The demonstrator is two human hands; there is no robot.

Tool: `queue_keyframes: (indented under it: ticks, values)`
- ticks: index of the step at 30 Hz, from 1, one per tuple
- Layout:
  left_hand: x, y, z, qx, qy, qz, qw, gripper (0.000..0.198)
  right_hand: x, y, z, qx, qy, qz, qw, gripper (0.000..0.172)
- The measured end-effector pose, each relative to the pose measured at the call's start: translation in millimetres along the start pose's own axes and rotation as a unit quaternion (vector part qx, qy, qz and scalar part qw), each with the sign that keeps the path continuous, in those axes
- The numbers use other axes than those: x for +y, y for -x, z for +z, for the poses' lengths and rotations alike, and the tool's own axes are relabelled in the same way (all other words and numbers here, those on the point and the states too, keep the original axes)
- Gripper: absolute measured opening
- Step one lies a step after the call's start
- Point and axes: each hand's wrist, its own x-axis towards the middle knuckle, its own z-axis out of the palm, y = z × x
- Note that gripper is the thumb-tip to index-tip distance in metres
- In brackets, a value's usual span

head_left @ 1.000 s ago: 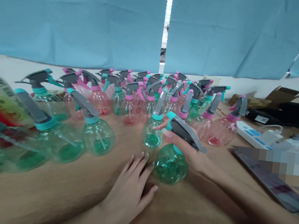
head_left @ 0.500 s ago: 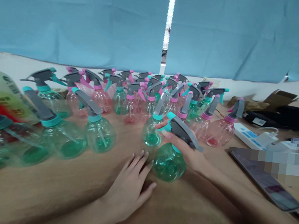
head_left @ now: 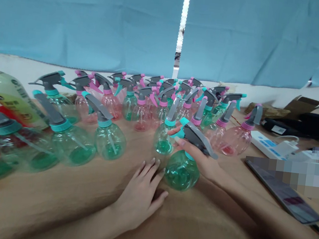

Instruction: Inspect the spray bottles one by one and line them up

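Note:
My right hand [head_left: 198,154] is wrapped round the neck and grey spray head of a green spray bottle [head_left: 181,172], which stands on the wooden table [head_left: 193,230]. Its turquoise nozzle points up and left. My left hand [head_left: 141,192] lies flat on the table, fingers spread, just left of that bottle and holding nothing. Right behind the held bottle stands another green spray bottle [head_left: 164,139]. Further left is a green bottle [head_left: 110,142] with a grey and turquoise head, and several more green ones reach to the left edge.
Several pink spray bottles [head_left: 141,117] and green ones crowd the back. A large labelled bottle [head_left: 12,95] stands at the left. At the right are a pink bottle [head_left: 236,139], a white power strip [head_left: 268,145], a dark phone [head_left: 286,193] and an open cardboard box [head_left: 302,107].
The view has shifted slightly, so most things appear a little further right. My hands and the held bottle are nearly where they were.

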Motion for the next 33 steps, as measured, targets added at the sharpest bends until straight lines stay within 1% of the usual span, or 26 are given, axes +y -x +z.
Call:
queue_keyframes:
  ticks: [9,15,24,28,33]
  values:
    - [-0.2,1.6,-0.5,0.010,-0.001,0.004,1.000,0.048,-2.2,-0.4,-0.9,-0.006,0.012,0.001,1.000,0.022]
    - [1.0,-0.6,-1.0,-0.001,-0.005,0.004,1.000,0.048,-3.7,-0.4,-1.8,-0.004,0.020,-0.001,1.000,0.023]
    - [0.2,1.0,-0.5,0.005,0.001,0.000,1.000,0.049,-5.1,-2.5,-0.2,0.001,0.016,-0.004,1.000,0.022]
    - [0.0,0.5,-0.5,0.005,0.005,0.000,1.000,0.047,-12.2,-2.5,-1.6,0.017,0.062,-0.011,0.998,0.018]
    - [-1.2,0.9,1.7,0.015,0.008,0.000,1.000,0.046,-13.7,0.0,-3.5,0.034,0.107,-0.013,0.994,0.025]
